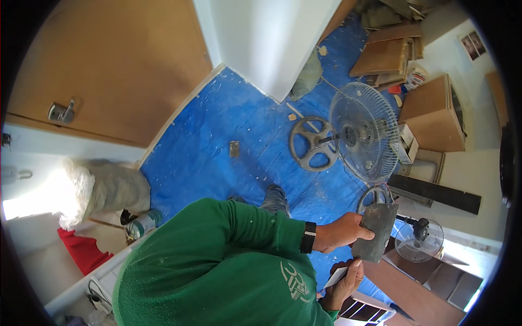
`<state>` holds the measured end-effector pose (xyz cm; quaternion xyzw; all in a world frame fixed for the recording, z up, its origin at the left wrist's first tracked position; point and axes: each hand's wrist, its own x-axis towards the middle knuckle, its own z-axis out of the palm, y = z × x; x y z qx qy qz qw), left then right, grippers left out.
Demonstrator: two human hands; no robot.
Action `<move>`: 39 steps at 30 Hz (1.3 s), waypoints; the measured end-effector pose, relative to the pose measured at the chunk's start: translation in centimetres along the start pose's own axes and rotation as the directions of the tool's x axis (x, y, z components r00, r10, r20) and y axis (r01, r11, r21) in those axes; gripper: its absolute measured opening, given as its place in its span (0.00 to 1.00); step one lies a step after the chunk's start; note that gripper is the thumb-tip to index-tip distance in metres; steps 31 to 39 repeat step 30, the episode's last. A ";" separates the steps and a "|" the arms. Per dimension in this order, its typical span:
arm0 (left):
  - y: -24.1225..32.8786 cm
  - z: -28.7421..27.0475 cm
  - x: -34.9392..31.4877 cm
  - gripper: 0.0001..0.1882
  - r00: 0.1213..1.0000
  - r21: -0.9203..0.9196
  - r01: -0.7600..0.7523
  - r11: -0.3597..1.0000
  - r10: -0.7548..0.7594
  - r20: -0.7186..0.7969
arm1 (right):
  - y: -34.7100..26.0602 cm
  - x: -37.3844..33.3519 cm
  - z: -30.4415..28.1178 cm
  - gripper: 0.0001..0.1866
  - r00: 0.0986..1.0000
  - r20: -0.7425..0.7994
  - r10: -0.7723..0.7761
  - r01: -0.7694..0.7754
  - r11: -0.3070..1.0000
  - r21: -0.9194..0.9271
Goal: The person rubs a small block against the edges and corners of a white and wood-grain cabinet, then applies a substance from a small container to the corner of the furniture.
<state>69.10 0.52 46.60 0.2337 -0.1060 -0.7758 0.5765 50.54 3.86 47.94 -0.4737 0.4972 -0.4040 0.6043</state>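
Observation:
My left hand (343,232), with a black-strapped watch at the wrist, reaches out to the right. Its thumb lies over a dark grey, slightly curved flat sheet (376,231), gripped by the left edge. The sheet looks like sandpaper, though its kind is not certain. Just below, my right hand (348,283) is closed on a small white flat piece (336,277). The right thumb tip is close to the grey sheet's lower corner; whether they touch I cannot tell. Both arms wear green sleeves.
Blue sheeting (201,125) covers the floor, with a small grey rectangle (234,149) on it. A large standing fan (363,133) and a smaller fan (418,240) stand at right. Wooden panels (380,57) and a cabinet (432,111) lie beyond. A wrapped roll (117,187) stands left, by a door (119,65).

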 end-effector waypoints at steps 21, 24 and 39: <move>1.5 -0.2 -1.7 0.18 0.988 0.257 0.112 0.960 -0.134 0.071 | -0.8 -1.8 0.9 0.13 0.994 -0.088 0.069 -0.091 0.955 -0.282; 1.5 -1.7 -1.9 0.20 0.960 0.327 0.101 0.940 -0.179 0.217 | -2.7 -2.9 0.5 0.16 0.980 -0.170 0.101 -0.122 0.986 -0.117; 1.4 -11.7 0.8 0.18 0.938 0.684 0.343 0.643 -0.277 -0.210 | 0.1 -5.7 -3.4 0.17 0.923 -0.385 -0.020 0.080 0.987 0.141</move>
